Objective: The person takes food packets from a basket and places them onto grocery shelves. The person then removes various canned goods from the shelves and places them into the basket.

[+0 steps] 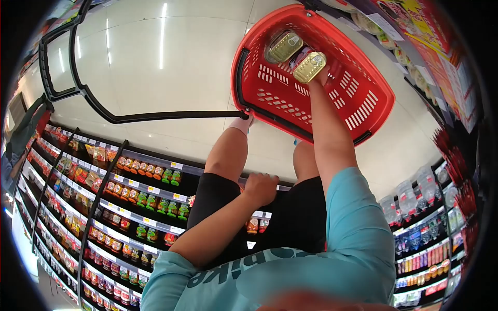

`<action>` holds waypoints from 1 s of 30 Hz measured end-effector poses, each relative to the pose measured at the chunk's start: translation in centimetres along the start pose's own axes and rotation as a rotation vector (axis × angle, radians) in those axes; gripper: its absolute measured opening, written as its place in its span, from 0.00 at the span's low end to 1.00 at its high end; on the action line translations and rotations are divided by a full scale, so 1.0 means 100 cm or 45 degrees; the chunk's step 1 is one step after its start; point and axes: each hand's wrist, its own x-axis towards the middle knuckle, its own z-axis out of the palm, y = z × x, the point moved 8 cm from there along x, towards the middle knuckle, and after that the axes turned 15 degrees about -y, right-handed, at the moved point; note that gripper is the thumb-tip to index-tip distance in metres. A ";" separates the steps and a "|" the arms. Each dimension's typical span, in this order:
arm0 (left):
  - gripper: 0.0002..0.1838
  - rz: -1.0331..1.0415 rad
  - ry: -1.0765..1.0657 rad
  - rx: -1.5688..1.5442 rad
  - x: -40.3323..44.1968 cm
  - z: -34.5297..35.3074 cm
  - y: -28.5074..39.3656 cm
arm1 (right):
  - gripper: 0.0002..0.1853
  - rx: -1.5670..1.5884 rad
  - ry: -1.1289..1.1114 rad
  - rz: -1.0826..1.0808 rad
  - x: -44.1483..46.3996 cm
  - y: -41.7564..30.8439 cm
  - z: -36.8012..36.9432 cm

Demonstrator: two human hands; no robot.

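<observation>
A red shopping basket (358, 57) with slotted sides stands on the floor at the upper right. Inside it my right hand (322, 76) is wrapped round a tin with a gold pull-tab lid (310, 67), its fingers partly hidden behind the tin. A second gold-lidded tin (284, 46) lies beside it, to the left in the basket. My left hand (261, 189) rests near my left knee, in front of the shelf, with its fingers curled. Nothing shows in it, but its palm side is hidden.
The basket's long black handle (171, 116) reaches out to the left over the pale tiled floor (197, 57). Shelves of jars (150, 202) curve along the lower left. Bottles (410, 194) stand on shelves at the right, below packaged goods. Another person's sleeve (23, 127) shows at the left edge.
</observation>
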 end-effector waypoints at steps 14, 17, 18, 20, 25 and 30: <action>0.17 0.030 1.088 -0.983 -0.216 0.019 -0.141 | 0.26 1.056 -0.461 -0.569 -0.350 -0.053 -0.273; 0.16 0.156 0.583 -2.046 -0.192 0.195 -0.240 | 0.31 1.059 -0.439 -0.583 -0.430 -0.043 -0.346; 0.17 0.305 0.497 -2.312 -0.168 0.251 -0.241 | 0.31 1.065 -0.467 -0.619 -0.458 -0.050 -0.373; 0.22 0.120 0.430 -2.500 -0.110 0.354 -0.241 | 0.31 1.067 -0.524 -0.666 -0.520 -0.059 -0.423; 0.25 0.086 0.448 -2.383 -0.094 0.299 -0.152 | 0.45 0.879 -0.579 -0.765 -0.652 -0.079 -0.561; 0.25 0.302 0.555 -2.159 -0.123 0.162 -0.078 | 0.47 0.308 -0.147 -1.100 -0.767 -0.107 -0.723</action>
